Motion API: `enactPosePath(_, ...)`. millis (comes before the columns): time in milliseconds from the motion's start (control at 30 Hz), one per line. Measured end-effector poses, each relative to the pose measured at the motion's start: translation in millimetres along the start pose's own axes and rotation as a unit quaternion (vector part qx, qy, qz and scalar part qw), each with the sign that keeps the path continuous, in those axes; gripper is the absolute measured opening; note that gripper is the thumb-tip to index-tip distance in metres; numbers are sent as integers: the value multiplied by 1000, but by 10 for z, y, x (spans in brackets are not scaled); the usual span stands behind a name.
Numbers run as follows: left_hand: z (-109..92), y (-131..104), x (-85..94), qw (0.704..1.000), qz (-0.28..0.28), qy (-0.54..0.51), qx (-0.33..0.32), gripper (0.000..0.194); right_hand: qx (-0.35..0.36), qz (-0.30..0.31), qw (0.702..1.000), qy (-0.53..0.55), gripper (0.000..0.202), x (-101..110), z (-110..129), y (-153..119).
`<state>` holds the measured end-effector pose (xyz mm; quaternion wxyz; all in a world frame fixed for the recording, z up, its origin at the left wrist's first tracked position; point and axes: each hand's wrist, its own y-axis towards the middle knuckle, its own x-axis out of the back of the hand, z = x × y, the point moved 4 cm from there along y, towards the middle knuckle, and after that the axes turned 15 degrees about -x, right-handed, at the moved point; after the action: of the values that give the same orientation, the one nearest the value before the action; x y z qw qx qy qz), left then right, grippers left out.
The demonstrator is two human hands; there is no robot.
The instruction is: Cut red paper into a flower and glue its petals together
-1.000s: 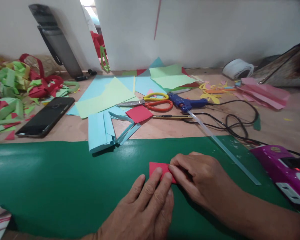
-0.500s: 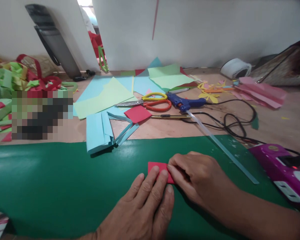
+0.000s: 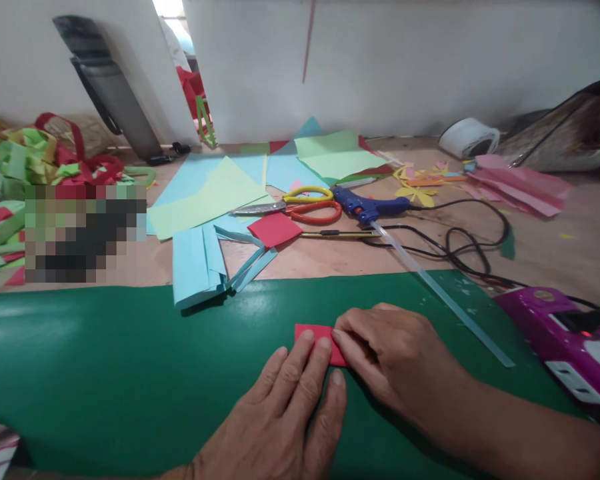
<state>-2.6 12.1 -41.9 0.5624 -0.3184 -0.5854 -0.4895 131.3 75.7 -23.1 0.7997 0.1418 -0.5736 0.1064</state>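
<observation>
A small piece of folded red paper (image 3: 321,331) lies on the green mat (image 3: 105,373) in front of me. My left hand (image 3: 287,407) rests with its fingers stretched out, two fingertips pressing the paper flat from the near side. Curled in at the paper's right edge, my right hand (image 3: 397,353) has thumb and forefinger closed on it. Its other fingers are folded under. Part of the paper is hidden beneath both hands. A second red paper square (image 3: 275,230) sits farther back, on a folded light-blue paper piece (image 3: 197,267).
Scissors (image 3: 313,205), a craft knife (image 3: 337,234) and a blue glue gun (image 3: 367,203) with a long glue stick lie beyond the mat. Its black cable loops rightward near a purple power strip (image 3: 555,340). Green and blue sheets (image 3: 205,203) and paper scraps (image 3: 25,160) surround them.
Both hands stay on the red paper in nearly the same pose. My left fingertips have slid very slightly left. The view has shifted a little.
</observation>
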Motion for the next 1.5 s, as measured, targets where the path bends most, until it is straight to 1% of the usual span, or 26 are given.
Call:
enactPosePath(100, 0, 14, 3, 1000, -6, 7, -6, 38, 4, -4, 1000, 3, 27, 1, 11, -3)
enactPosePath(300, 3, -9, -26, 1000, 15, 8, 3, 41, 15, -30, 999, -1, 27, -2, 10, -10)
enactPosePath(400, -3, -24, -25, 1000, 14, 6, 5, 42, 21, -29, 999, -1, 27, -18, 9, -13)
enactPosePath(567, -10, -3, -6, 1000, 7, 18, -2, 39, 33, -44, 998, -6, 30, -12, 18, -12)
enactPosePath(800, -11, 13, 7, 999, 4, 40, -5, 36, 26, -37, 999, -5, 28, -9, 25, -18)
enactPosePath(867, -6, 15, 27, 999, 3, 39, -8, 37, 14, -23, 1000, -2, 28, 2, 24, -18)
enactPosePath(900, 0, 16, 40, 999, 2, 38, -9, 38, 0, -11, 1000, 3, 24, 12, 16, -15)
enactPosePath(967, 17, 21, 61, 999, 1, 32, -5, 40, -45, 24, 998, 21, 10, 32, -22, -13)
enactPosePath(1000, 26, 24, 66, 1000, 0, 28, -2, 40, -68, 43, 996, 32, 10, 44, -47, -16)
enactPosePath(1067, 44, 34, 65, 1000, -2, 18, 5, 41, -99, 76, 991, 50, 25, 68, -98, -34)
enactPosePath(1100, 52, 40, 60, 1000, -2, 14, 9, 41, -105, 85, 989, 55, 30, 82, -120, -46)
enactPosePath(1167, 72, 51, 48, 1000, 1, 10, 17, 40, -104, 93, 988, 59, 34, 112, -157, -69)
enactPosePath(1267, 110, 68, 49, 1000, 3, 1, 25, 39, -100, 96, 989, 47, 35, 161, -204, -89)
enactPosePath(1400, 150, 98, 63, 1000, 1, -23, 18, 38, -102, 120, 987, 21, 26, 219, -237, -111)
enactPosePath(1433, 153, 104, 57, 1000, 4, -24, 17, 38, -92, 121, 988, 16, 23, 231, -230, -122)
enactPosePath(1500, 150, 109, 44, 1000, 2, -16, 19, 38, -42, 107, 993, 0, 23, 245, -189, -155)
